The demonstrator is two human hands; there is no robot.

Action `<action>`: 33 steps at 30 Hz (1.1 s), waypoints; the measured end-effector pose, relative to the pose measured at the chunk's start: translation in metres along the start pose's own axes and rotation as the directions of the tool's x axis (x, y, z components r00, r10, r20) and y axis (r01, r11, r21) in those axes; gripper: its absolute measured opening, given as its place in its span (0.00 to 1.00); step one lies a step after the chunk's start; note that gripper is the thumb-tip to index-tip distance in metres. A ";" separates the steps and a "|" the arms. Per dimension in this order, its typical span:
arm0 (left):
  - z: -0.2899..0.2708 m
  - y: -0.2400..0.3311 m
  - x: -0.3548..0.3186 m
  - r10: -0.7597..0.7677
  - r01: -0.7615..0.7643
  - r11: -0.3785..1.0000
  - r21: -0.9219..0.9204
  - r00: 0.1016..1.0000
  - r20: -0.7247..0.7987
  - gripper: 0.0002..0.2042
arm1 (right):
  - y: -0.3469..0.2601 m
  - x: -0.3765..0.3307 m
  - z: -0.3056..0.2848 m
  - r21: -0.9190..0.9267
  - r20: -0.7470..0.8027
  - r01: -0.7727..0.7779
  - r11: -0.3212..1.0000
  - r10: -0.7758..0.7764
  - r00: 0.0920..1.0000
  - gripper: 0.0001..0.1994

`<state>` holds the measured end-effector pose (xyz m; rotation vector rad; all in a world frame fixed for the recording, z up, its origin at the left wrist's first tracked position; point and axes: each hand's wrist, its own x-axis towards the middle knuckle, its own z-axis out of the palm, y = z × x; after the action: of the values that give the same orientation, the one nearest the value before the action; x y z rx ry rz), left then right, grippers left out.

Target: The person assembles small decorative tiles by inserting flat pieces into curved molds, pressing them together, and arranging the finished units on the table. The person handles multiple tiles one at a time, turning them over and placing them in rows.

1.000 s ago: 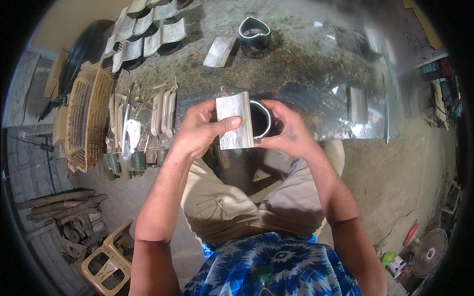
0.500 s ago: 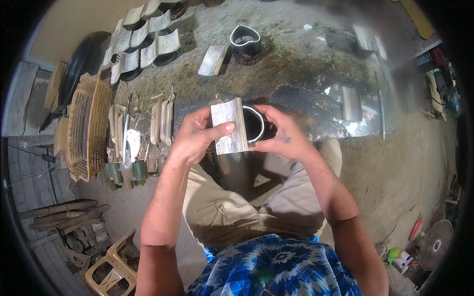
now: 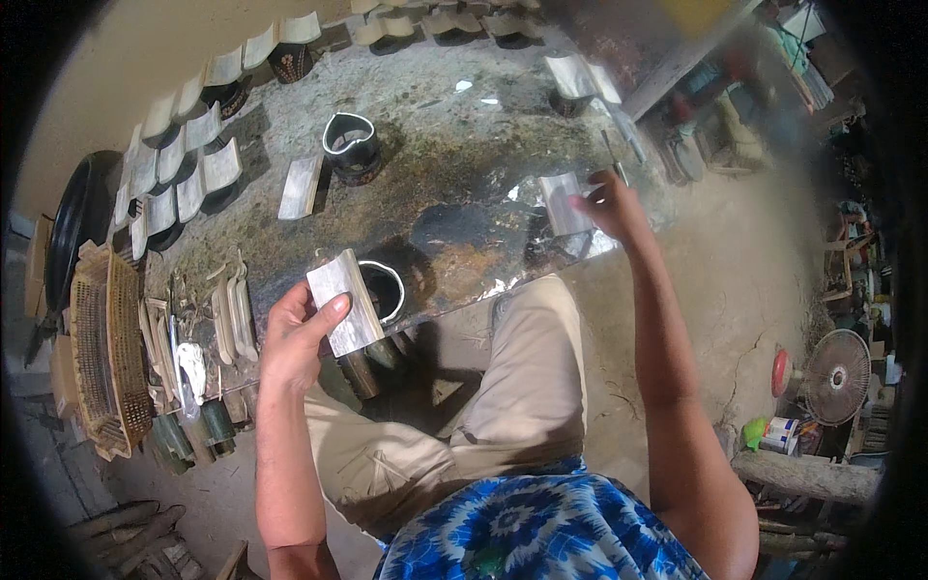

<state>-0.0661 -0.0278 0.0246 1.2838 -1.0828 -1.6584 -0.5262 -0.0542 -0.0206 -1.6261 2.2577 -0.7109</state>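
My left hand (image 3: 302, 324) is closed on a pale, slightly curved slat (image 3: 340, 300), its thumb lying across the face. Right behind the slat is a dark round cup (image 3: 385, 290) with a white rim; whether the two are joined I cannot tell. My right hand (image 3: 617, 208) is stretched out to the table's right side, thumb and fingers apart. Its thumb overlaps another pale curved slat (image 3: 563, 205), and a thin dark rod (image 3: 609, 145) lies by the fingers. Farther back, a dark cup with a heart-shaped white rim (image 3: 350, 145) stands beside a flat-lying slat (image 3: 301, 188).
Rows of curved slats (image 3: 169, 164) resting on dark cups fill the table's far left. A woven basket (image 3: 106, 348) and slim curved strips (image 3: 232, 314) are at the left edge. To the right stand a fan (image 3: 839, 379) and a log (image 3: 807, 476).
My right hand has let go of the cup and reached far right to the slat there. My left hand still holds its slat. The view has turned rightward.
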 end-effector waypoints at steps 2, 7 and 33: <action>0.001 0.001 -0.002 0.024 -0.024 1.000 -0.005 1.000 -0.013 0.20 | 0.010 0.006 0.004 0.039 0.120 -0.031 0.999 0.026 0.992 0.26; -0.002 -0.001 -0.003 -0.008 0.008 1.000 -0.025 1.000 0.005 0.21 | -0.036 -0.005 0.003 0.469 0.442 -0.204 0.860 -0.028 0.897 0.23; -0.005 -0.005 0.006 -0.012 0.015 0.998 -0.055 0.999 0.048 0.21 | -0.194 -0.079 0.070 0.685 0.703 -0.447 0.576 -0.360 0.614 0.21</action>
<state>-0.0626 -0.0319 0.0171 1.2240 -1.0517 -1.7252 -0.3091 -0.0441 0.0180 -1.0136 0.9877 -0.6601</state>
